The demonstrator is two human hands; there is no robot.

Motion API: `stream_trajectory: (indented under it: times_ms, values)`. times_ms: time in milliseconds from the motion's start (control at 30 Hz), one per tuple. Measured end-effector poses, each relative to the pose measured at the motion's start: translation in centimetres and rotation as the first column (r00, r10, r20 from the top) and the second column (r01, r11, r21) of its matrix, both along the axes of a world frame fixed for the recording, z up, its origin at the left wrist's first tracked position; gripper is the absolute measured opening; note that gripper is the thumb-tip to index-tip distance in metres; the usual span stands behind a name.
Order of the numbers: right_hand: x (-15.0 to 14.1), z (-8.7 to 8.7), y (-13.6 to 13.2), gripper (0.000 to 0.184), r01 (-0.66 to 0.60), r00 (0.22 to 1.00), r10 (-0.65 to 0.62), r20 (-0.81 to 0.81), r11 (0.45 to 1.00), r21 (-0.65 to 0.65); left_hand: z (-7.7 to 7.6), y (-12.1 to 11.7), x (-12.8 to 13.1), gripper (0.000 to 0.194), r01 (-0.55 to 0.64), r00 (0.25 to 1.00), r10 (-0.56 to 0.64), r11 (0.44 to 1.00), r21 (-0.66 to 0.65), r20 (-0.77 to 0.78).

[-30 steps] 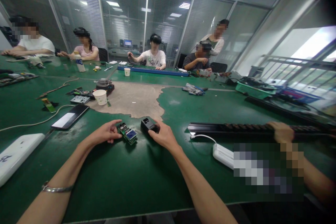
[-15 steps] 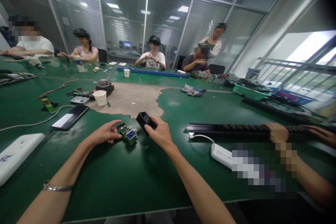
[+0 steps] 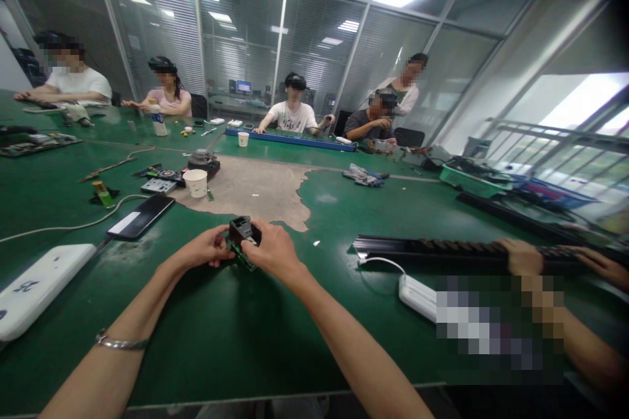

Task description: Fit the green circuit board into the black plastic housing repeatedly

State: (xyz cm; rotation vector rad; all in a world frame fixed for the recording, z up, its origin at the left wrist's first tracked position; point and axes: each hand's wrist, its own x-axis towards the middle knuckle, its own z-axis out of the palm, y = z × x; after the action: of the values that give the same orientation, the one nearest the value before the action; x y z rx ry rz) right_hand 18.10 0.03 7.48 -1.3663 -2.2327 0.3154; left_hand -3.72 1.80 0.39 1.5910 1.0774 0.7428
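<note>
My right hand [image 3: 274,250] grips a small black box-shaped housing [image 3: 242,229] and holds it right over a small green circuit board [image 3: 242,255] on the green table mat [image 3: 236,334]. My left hand [image 3: 204,249] pinches the left end of that board with thumb and fingers. The board is mostly hidden under the black housing and my right hand. A metal bracelet [image 3: 120,342] sits on my left wrist.
A white box [image 3: 34,288] and a dark phone [image 3: 141,216] lie at the left. A paper cup [image 3: 198,182] and electronic parts stand behind. At the right, another person's hands [image 3: 525,255] rest on a long black rail [image 3: 442,250], beside a white adapter [image 3: 417,288]. Several people sit around the far side.
My right hand lifted the black housing off the table and carried it left, over the circuit board. My left hand stayed on the board.
</note>
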Motion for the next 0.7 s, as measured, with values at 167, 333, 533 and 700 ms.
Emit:
stream_trajectory:
  times_ms: [167, 333, 533, 700]
  values:
    - [-0.5, -0.4, -0.3, 0.031, -0.005, 0.994, 0.003, 0.113, 1.0, 0.013, -0.1, 0.1, -0.1, 0.059, 0.008, 1.0, -0.008, 1.0, 0.019, -0.002]
    - [-0.3, -1.2, -0.8, 0.032, -0.011, 0.99, 0.01, 0.138, 1.0, 0.012, -0.5, 0.3, -0.2, 0.077, 0.009, 1.0, -0.01, 1.0, 0.009, 0.02]
    - [0.4, -1.3, -0.9, 0.039, -0.093, 0.99, 0.094, 0.102, 0.996, -0.012, -0.6, 0.2, -0.1, 0.083, -0.041, 0.999, 0.041, 0.999, -0.016, 0.002]
    - [0.4, -2.2, -0.5, 0.046, -0.098, 0.995, 0.098, 0.011, 0.995, 0.025, -0.5, 0.2, 0.0, 0.082, -0.034, 0.999, 0.034, 0.999, -0.017, -0.013]
